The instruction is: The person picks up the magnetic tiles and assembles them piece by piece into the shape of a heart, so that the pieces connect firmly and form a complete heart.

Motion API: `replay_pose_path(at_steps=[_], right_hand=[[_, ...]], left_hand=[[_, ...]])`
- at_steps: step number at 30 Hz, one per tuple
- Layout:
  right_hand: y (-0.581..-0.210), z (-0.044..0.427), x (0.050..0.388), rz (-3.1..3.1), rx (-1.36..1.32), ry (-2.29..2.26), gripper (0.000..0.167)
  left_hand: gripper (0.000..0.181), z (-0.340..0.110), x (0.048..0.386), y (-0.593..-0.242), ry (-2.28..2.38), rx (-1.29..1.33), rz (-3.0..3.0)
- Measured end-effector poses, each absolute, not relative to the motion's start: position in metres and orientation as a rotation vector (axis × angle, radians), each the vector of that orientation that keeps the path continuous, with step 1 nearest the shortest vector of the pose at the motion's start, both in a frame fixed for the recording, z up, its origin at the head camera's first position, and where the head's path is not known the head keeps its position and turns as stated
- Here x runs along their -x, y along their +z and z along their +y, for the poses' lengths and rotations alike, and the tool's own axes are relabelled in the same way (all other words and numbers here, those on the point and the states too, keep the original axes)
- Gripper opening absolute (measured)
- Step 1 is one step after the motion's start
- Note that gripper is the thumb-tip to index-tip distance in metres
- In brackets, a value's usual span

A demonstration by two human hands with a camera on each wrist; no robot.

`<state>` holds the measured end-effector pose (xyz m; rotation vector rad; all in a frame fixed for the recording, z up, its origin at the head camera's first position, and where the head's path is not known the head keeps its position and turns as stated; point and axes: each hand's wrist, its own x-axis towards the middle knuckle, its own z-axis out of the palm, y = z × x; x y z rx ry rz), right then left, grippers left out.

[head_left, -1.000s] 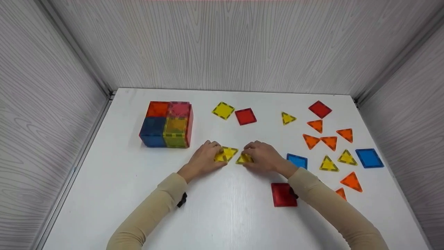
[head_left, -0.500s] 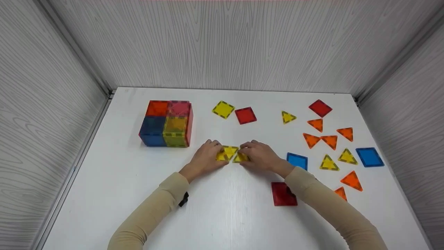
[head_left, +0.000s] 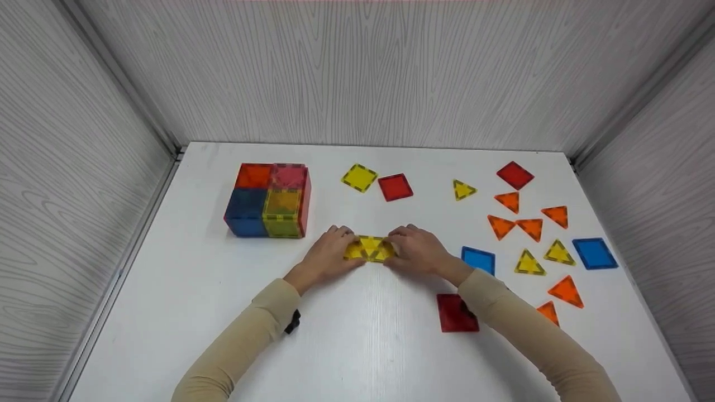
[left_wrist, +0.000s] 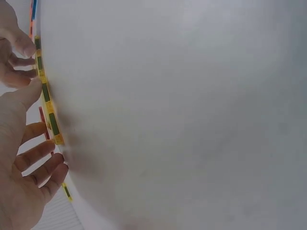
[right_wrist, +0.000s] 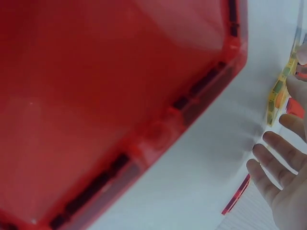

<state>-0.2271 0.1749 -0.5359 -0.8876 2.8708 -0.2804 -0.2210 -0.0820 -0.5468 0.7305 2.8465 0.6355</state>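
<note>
Both hands hold a flat row of translucent yellow triangle magnetic tiles (head_left: 370,245) at the table's middle, joined edge to edge. My left hand (head_left: 328,255) pinches the left end between thumb and fingers; in the left wrist view its other fingers are spread beyond the tile edge (left_wrist: 52,120). At the other end my right hand (head_left: 418,251) grips the right triangle, thumb on the near side. The right wrist view shows that hand's fingers (right_wrist: 276,163) partly spread beside the yellow tiles (right_wrist: 278,91). Fingers cover the outer ends of the row.
A multicoloured block of tiles (head_left: 268,201) stands at left. Behind the hands lie a yellow square (head_left: 360,177) and a red square (head_left: 395,187). Orange triangles (head_left: 530,229), yellow triangles (head_left: 529,263) and blue squares (head_left: 595,253) are scattered at right. A red square (head_left: 455,314) lies under the right wrist.
My right hand has moved left with its yellow triangle, closing the gap to the tiles in my left hand. The triangles now touch in one row. The left hand has barely moved.
</note>
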Motion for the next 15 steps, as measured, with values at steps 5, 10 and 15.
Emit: replay_pose_path(at_steps=[5, 10, 15], right_hand=[[-0.536, 0.174, 0.229, 2.878, 0.777, -0.269, 0.064], [-0.535, 0.168, 0.23, 2.862, 0.723, -0.247, 0.065], [-0.534, 0.163, 0.232, 2.844, 0.69, -0.279, 0.062]], left_hand=[[0.064, -0.085, 0.221, -0.546, 0.603, -0.725, 2.838], [0.071, -0.084, 0.225, -0.547, 0.5, -0.763, 2.837], [0.068, -0.083, 0.23, -0.547, 0.456, -0.776, 2.839]])
